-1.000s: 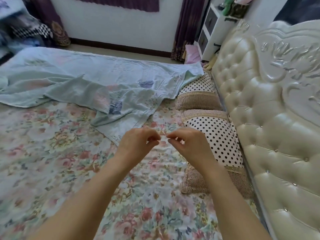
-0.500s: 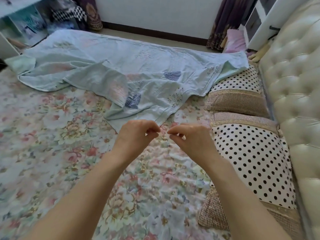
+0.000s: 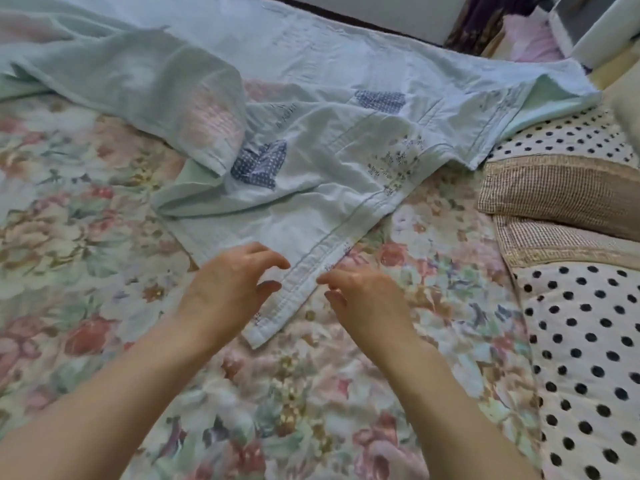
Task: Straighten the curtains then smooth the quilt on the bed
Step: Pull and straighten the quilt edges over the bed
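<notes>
Both grips are spread, holding nothing: left hand (image 3: 228, 292) and right hand (image 3: 367, 299) beside the quilt (image 3: 311, 161) corner. Grabbing one layer might bunch it more.

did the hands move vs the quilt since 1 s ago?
Yes. Both the left hand and right hand moved forward to the quilt corner, fingers now open.

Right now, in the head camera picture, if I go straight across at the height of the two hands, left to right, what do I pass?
Floral bedspread → left hand → corner hem of the pale blue quilt → right hand → polka-dot pillow.
</notes>
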